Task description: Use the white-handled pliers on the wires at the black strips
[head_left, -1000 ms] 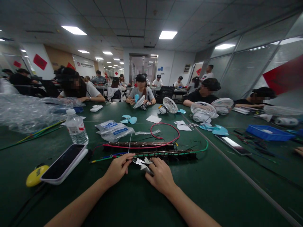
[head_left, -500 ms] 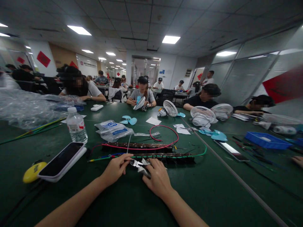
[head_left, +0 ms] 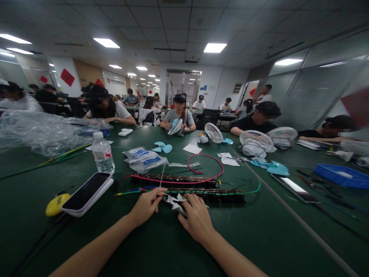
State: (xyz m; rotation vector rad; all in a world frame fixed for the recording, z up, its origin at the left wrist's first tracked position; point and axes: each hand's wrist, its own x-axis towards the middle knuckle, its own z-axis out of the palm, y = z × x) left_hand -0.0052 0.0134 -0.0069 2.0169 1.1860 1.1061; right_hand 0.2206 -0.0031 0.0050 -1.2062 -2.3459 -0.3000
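Note:
My left hand (head_left: 147, 204) is closed in a pinch near the table's middle. From its fingertips rises a thin white strip (head_left: 162, 175), perhaps a cable tie. My right hand (head_left: 196, 216) curls over a crumpled white piece (head_left: 179, 208) that looks like paper or film; its lower part is hidden under the fingers. Just beyond both hands lies a dark terminal strip (head_left: 226, 197) with a green wire (head_left: 250, 191) along it. A second dark strip (head_left: 173, 181) sits behind, crossed by a red wire (head_left: 222, 167).
At left stand a water bottle (head_left: 103, 154), a phone (head_left: 88, 192) and a yellow tape measure-like object (head_left: 57, 204). Plastic bags (head_left: 145, 159), blue fan blades (head_left: 162, 147) and white fans (head_left: 256, 143) lie farther back. A blue tray (head_left: 343, 175) is at right. Several people sit around.
The camera view has turned slightly left, so everything sits a little farther right. Both hands stay at the same spot, with the strip and the crumpled piece hardly moved.

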